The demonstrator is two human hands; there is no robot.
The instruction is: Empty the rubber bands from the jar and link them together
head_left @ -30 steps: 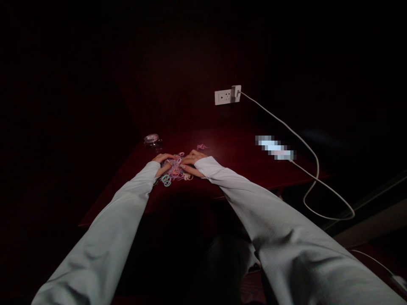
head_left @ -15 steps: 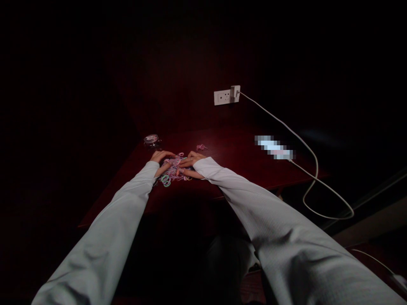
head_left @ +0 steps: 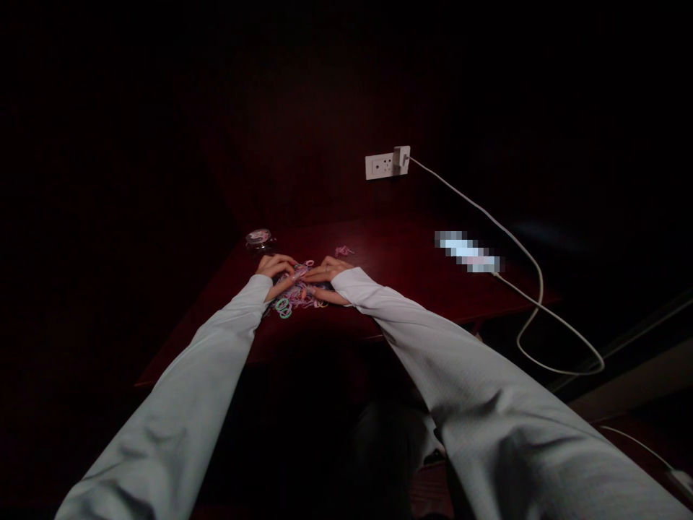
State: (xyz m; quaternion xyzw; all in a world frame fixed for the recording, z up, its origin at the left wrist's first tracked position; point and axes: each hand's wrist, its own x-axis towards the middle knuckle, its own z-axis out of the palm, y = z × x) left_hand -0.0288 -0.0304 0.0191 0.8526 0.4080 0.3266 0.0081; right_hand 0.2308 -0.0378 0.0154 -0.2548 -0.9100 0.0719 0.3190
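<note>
A loose pile of small hair ties [head_left: 297, 297], mostly pink and lilac, lies on the dark red table. Two mint-green hair ties [head_left: 283, 308] sit at its near edge. Over the pile's left side, my left hand [head_left: 277, 271] has its fingers curled, with thumb and fingertips meeting at a pinkish hair tie [head_left: 300, 271]. My right hand [head_left: 328, 276] reaches in from the right. Its fingers stretch out flat toward the left fingertips, and the thumb rests lower, apart from them, among the ties.
A clear round container [head_left: 260, 240] with pinkish contents stands behind my left hand. A small pink bunch [head_left: 343, 251] lies apart, beyond my right hand. To the right is a blurred-out bright device [head_left: 468, 251] on a white cable [head_left: 487, 213] from a wall socket [head_left: 386, 165].
The left fingers have lifted and curled slightly, closing toward the thumb. My right hand has shifted very little, and the pile looks nearly the same.
</note>
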